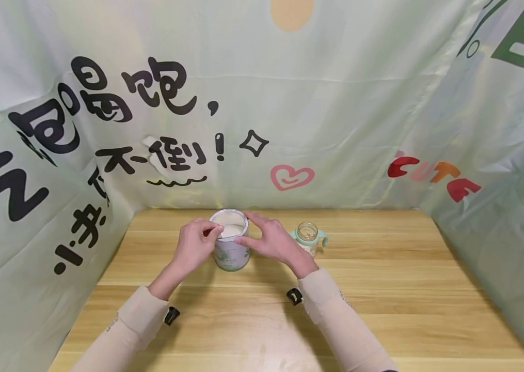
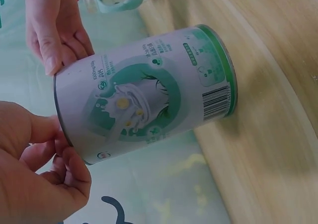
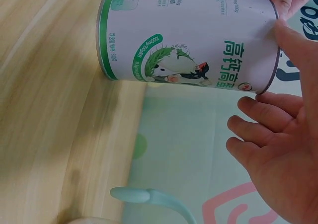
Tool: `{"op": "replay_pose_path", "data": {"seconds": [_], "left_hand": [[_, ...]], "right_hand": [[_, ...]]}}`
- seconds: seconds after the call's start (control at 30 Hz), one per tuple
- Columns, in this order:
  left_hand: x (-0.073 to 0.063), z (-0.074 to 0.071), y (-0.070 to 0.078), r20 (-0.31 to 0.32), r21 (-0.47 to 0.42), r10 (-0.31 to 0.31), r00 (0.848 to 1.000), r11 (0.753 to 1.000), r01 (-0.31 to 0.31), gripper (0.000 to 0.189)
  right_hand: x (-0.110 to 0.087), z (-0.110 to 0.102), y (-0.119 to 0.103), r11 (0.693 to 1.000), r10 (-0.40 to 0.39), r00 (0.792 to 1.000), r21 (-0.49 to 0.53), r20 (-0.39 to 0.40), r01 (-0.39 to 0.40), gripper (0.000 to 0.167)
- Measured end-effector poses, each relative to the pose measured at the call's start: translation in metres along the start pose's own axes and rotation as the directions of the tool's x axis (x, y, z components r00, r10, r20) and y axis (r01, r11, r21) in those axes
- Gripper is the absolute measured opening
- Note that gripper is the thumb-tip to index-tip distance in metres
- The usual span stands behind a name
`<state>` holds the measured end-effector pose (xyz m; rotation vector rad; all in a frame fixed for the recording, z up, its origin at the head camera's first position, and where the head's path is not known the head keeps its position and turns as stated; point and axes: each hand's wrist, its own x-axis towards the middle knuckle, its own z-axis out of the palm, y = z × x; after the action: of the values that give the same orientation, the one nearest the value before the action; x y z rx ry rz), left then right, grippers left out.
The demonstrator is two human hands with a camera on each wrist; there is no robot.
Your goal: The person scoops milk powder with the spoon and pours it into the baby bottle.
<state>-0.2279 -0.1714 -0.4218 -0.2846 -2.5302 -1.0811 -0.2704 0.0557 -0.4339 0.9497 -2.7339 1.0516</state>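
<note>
A white and green milk powder can (image 1: 231, 256) stands upright on the table without a lid, its pale inside showing from above. My left hand (image 1: 196, 240) has its fingers curled at the left of the rim, thumb and forefinger pinching there; I cannot tell whether they also hold something small inside. My right hand (image 1: 273, 238) grips the rim from the right, thumb at the near edge and forefinger at the far edge. In the right wrist view its other fingers (image 3: 258, 129) spread loosely off the can. Printed milk and a barcode face the left wrist camera.
Just right of my right hand stands an open baby bottle (image 1: 307, 232) with mint-green handles, partly behind the wrist. The wooden table (image 1: 382, 289) meets a printed fabric backdrop (image 1: 336, 129) close behind the can, and fabric hangs on both sides.
</note>
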Motion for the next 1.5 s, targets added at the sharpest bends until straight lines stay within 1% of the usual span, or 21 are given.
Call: {"op": "replay_pose_path", "data": {"seconds": [0.07, 0.27, 0.43, 0.57, 0.7, 0.83, 1.07, 1.23, 1.33, 1.5], "left_hand": [[0.0, 0.001, 0.0, -0.012, 0.006, 0.01, 1.0, 1.0, -0.01, 0.011], [0.0, 0.0, -0.001, -0.043, 0.017, 0.014, 0.999, 1.0, -0.013, 0.014], [0.002, -0.004, -0.001, -0.078, -0.002, -0.003, 0.997, 1.0, 0.003, 0.015], [0.003, -0.007, -0.003, -0.116, -0.032, -0.029, 0.993, 0.999, 0.026, 0.016], [0.005, -0.009, -0.005, -0.161, -0.067, -0.07, 0.984, 0.996, 0.06, 0.017], [0.007, -0.013, -0.007, -0.191, -0.104, -0.127, 0.973, 0.989, 0.109, 0.018], [0.012, -0.018, -0.013, -0.233, -0.156, -0.218, 0.948, 0.97, 0.185, 0.019], [0.014, -0.022, -0.014, -0.227, -0.224, -0.292, 0.929, 0.944, 0.242, 0.022], [0.015, -0.024, -0.014, -0.213, -0.254, -0.325, 0.922, 0.929, 0.268, 0.023], [0.014, -0.026, -0.013, -0.196, -0.275, -0.354, 0.914, 0.915, 0.295, 0.025]], "right_hand": [[0.0, 0.0, 0.0, 1.0, -0.001, 1.0, 0.002, -0.001, 0.001, 0.077], [-0.001, 0.0, -0.001, 1.0, 0.0, 1.0, -0.004, -0.004, 0.0, 0.077], [-0.001, 0.0, 0.0, 1.0, 0.004, 1.0, -0.008, -0.004, -0.004, 0.077], [0.0, 0.0, 0.0, 1.0, 0.004, 1.0, -0.005, -0.002, -0.004, 0.077], [0.0, 0.0, -0.001, 1.0, -0.007, 1.0, -0.003, -0.007, 0.007, 0.076], [0.0, 0.0, -0.002, 1.0, -0.003, 1.0, -0.004, -0.004, 0.003, 0.077], [0.001, 0.0, -0.001, 1.0, 0.006, 1.0, -0.009, 0.005, -0.006, 0.078], [0.0, -0.001, -0.002, 1.0, 0.003, 1.0, -0.009, -0.002, -0.003, 0.076], [0.0, -0.001, -0.002, 1.0, 0.003, 1.0, -0.008, -0.001, -0.003, 0.076], [0.0, -0.001, -0.002, 1.0, 0.002, 1.0, -0.01, -0.001, -0.002, 0.076]]}}
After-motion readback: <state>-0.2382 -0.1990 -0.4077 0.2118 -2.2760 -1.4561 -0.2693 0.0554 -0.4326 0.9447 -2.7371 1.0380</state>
